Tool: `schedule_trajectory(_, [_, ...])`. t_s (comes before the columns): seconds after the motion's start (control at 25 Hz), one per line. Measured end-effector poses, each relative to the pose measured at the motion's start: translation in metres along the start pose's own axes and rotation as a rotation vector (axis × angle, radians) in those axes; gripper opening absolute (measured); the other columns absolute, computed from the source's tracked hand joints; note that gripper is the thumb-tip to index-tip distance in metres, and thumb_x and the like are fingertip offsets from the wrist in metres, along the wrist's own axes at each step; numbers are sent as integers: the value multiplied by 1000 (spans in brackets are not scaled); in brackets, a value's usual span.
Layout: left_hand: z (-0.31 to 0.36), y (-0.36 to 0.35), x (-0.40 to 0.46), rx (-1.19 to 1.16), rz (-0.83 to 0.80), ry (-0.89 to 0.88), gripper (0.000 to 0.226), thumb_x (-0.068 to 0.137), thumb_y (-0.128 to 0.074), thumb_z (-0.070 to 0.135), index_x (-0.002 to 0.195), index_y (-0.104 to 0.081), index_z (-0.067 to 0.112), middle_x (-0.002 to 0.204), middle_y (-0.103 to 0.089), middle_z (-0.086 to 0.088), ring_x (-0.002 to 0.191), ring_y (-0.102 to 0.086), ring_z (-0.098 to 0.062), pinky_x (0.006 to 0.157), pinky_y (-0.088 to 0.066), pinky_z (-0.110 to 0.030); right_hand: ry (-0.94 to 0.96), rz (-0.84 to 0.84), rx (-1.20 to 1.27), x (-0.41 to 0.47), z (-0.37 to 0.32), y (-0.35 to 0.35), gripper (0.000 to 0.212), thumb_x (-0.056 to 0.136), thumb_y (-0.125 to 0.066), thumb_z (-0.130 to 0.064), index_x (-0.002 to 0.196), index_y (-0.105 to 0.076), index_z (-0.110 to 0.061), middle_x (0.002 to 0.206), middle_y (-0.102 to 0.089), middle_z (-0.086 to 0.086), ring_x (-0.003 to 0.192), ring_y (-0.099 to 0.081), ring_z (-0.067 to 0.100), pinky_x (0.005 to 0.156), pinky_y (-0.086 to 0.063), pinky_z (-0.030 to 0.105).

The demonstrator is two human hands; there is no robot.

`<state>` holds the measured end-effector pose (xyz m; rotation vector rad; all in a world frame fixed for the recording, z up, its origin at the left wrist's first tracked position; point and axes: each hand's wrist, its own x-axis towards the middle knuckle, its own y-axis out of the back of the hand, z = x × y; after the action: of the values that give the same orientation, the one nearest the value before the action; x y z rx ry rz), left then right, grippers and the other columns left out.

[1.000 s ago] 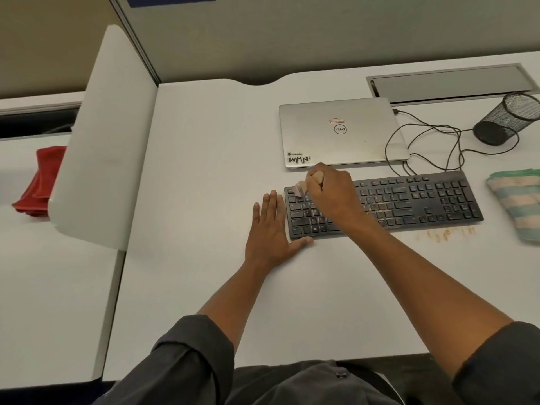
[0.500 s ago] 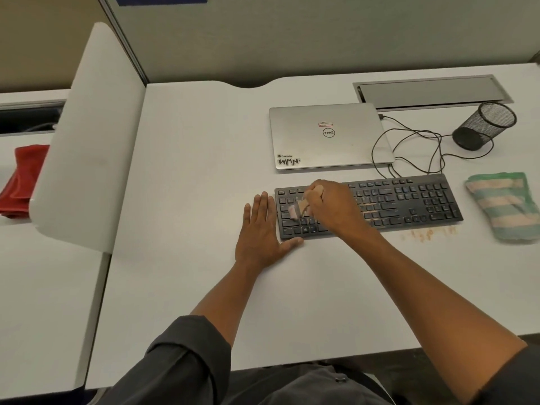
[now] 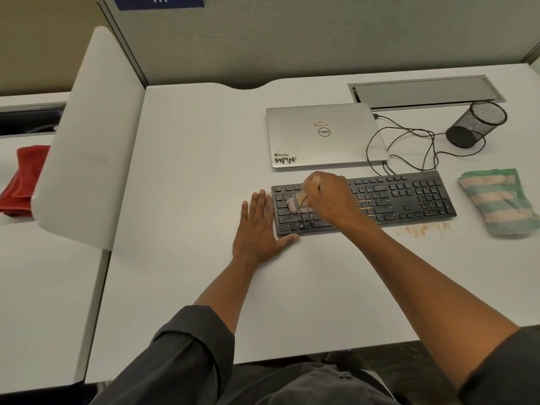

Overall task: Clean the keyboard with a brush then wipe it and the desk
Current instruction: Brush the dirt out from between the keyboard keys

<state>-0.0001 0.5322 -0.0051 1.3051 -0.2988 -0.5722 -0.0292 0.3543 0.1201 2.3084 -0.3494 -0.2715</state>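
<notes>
Setting: white bench inside a grey cubicle, seen from above; a white divider panel stands at the left of the frame.
Keyboard: black keyboard lying flat across the centre right of the frame, long side toward the person.
Left hand: left hand lies flat on the bench, fingers straight and released, holding nothing; its thumb touches the keyboard's near left corner.
Right hand: right hand is over the keyboard's left half, its grip clenched around a small brush.
Brush: pale wooden handle pokes out above the fist; light bristles rest on the keys at the keyboard's left end.
Crumbs: brownish specks lie on the bench just in front of the keyboard's right end.
Cloth: folded green and beige striped cloth at the right edge of the frame, near the keyboard but apart from it.
Laptop: closed silver laptop just behind the keyboard, with black cables looping to its right.
Cup: black mesh pen cup at the upper right, tipped on its side.
Left edge: red cloth on the neighbouring bench.
</notes>
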Motion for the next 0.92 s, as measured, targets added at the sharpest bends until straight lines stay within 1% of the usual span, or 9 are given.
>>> schedule_trajectory(0.12, [1, 0, -1, -2, 0, -4, 127, 73, -6, 97, 161, 6, 7, 170, 10, -12, 155, 18, -23, 126, 10, -45, 8, 7, 65, -2, 1, -3, 22, 93, -45, -22, 93, -66, -18, 75, -71, 1, 73, -67, 18, 68, -55, 35])
schedule_trajectory(0.24, [1, 1, -1, -5, 4, -3, 126, 74, -8, 97, 161, 7, 7, 170, 11, -12, 155, 18, -22, 126, 10, -45, 7, -36, -5, -9, 7, -5, 24, 95, -45, -22, 93, -67, -13, 74, -71, 4, 74, -68, 21, 71, -55, 40])
schedule_trajectory(0.36, [1, 1, -1, -1, -9, 2, 124, 77, -16, 95, 161, 8, 7, 169, 12, -11, 155, 19, -22, 126, 11, -45, 9, -58, -7, -6, 7, 1, 24, 96, -45, -21, 91, -67, -13, 73, -71, 3, 73, -67, 20, 71, -55, 37])
schedule_trajectory(0.44, [1, 1, -1, 7, -5, 3, 125, 76, -14, 96, 161, 6, 7, 170, 11, -12, 155, 19, -22, 126, 11, -45, 12, -41, 59, -2, 6, 1, 23, 96, -44, -23, 92, -66, -18, 75, -71, 0, 72, -66, 18, 69, -53, 34])
schedule_trajectory(0.52, [2, 2, 0, 6, -8, 5, 125, 76, -15, 95, 161, 5, 7, 170, 10, -12, 155, 18, -22, 126, 11, -45, 3, 9, 78, 0, 7, -2, 22, 96, -44, -24, 92, -65, -19, 77, -71, 0, 73, -66, 19, 68, -53, 35])
schedule_trajectory(0.64, [1, 1, 0, 8, -4, 2, 123, 78, -19, 94, 161, 6, 7, 170, 10, -12, 155, 18, -23, 126, 11, -44, -15, 26, -10, 0, 11, -2, 24, 96, -43, -22, 89, -66, -16, 74, -71, 2, 75, -67, 22, 69, -53, 36])
schedule_trajectory(0.76, [0, 0, 0, 1, -2, 4, 121, 81, -25, 92, 161, 7, 8, 170, 11, -11, 155, 18, -22, 126, 11, -44, 2, -19, -93, 1, 12, 3, 30, 96, -43, -20, 87, -70, -9, 73, -71, 7, 73, -68, 26, 71, -56, 41])
schedule_trajectory(0.84, [1, 0, 0, 5, 0, 3, 121, 81, -26, 92, 161, 7, 8, 170, 11, -11, 155, 18, -23, 126, 11, -45, -10, 9, -52, 7, 12, 5, 31, 96, -43, -23, 87, -70, -10, 74, -71, 8, 73, -68, 27, 72, -56, 45])
schedule_trajectory(0.92, [1, 0, -1, 6, -1, 2, 121, 81, -25, 92, 161, 7, 8, 170, 11, -12, 155, 18, -23, 126, 11, -44, -14, 45, -6, 12, 10, 4, 31, 95, -43, -30, 93, -68, -13, 77, -71, 7, 76, -67, 26, 73, -56, 46])
